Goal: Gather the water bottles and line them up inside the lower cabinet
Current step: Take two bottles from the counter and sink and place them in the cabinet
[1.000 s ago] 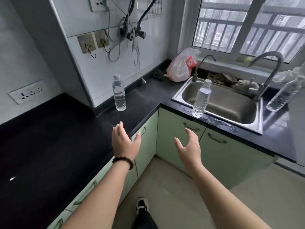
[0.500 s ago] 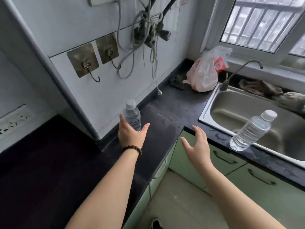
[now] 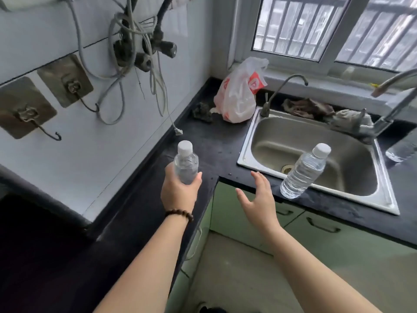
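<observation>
My left hand (image 3: 179, 192) grips a clear water bottle (image 3: 186, 162) with a white cap, holding it above the black counter corner. A second clear bottle (image 3: 303, 171) stands on the front rim of the steel sink (image 3: 248, 152), to the right of my right hand (image 3: 259, 197). That hand is open, fingers spread, a short way from the second bottle and not touching it. Part of a third bottle (image 3: 400, 150) shows at the right edge. The green lower cabinet doors (image 3: 246, 213) below the counter are closed.
A white and red plastic bag (image 3: 239, 96) sits in the counter's back corner by the sink. Rags (image 3: 309, 108) lie behind the basin beside two taps. Cables and hooks hang on the left wall (image 3: 90, 132). Floor shows between the cabinets.
My left hand has closed around the bottle by the wall and lifted it off the counter. My right hand has moved closer to the bottle on the sink rim.
</observation>
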Motion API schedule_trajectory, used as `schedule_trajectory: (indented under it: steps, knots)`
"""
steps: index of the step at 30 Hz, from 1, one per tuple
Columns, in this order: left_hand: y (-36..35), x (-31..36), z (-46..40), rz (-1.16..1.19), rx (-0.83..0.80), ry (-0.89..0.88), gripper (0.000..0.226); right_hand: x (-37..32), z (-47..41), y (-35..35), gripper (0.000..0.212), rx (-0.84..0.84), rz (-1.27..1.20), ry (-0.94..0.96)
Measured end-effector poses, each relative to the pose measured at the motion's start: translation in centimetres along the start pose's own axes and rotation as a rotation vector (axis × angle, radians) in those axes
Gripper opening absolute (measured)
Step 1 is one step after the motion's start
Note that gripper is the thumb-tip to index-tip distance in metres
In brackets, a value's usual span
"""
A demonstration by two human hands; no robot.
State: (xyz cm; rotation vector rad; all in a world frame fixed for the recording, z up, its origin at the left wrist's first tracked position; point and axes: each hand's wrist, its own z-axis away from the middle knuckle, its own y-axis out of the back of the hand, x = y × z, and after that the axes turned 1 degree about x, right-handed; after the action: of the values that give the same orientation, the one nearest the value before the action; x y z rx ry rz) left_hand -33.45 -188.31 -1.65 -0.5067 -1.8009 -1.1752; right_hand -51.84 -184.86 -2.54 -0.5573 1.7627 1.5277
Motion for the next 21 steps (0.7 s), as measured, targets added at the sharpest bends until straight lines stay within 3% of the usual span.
schedule_trajectory:
  steps: [5,8,11,16,21]
  knots:
    - [-4.7,4.6,3.0,0.040,-0.139,-0.043,0.058,3.4,1.1,3.9,0.064,0.116,0.000,-0.058]
    - [-6.9,6.5,4.5,0.050,-0.179,-0.074,0.061,5.7,1.5,6.5,0.059,0.276,-0.041,-0.113]
    - [-8.6,7.6,5.4,0.044,-0.194,-0.103,0.063,7.6,-0.1,9.0,0.075,0.394,-0.037,-0.145]
    - [-10.3,8.3,6.2,-0.001,-0.150,-0.078,0.064,9.5,-4.7,10.7,0.112,0.271,-0.136,-0.161]
    - [-10.9,8.1,7.1,-0.039,-0.073,-0.051,0.064,11.4,-7.0,10.1,0.111,0.161,-0.249,-0.160]
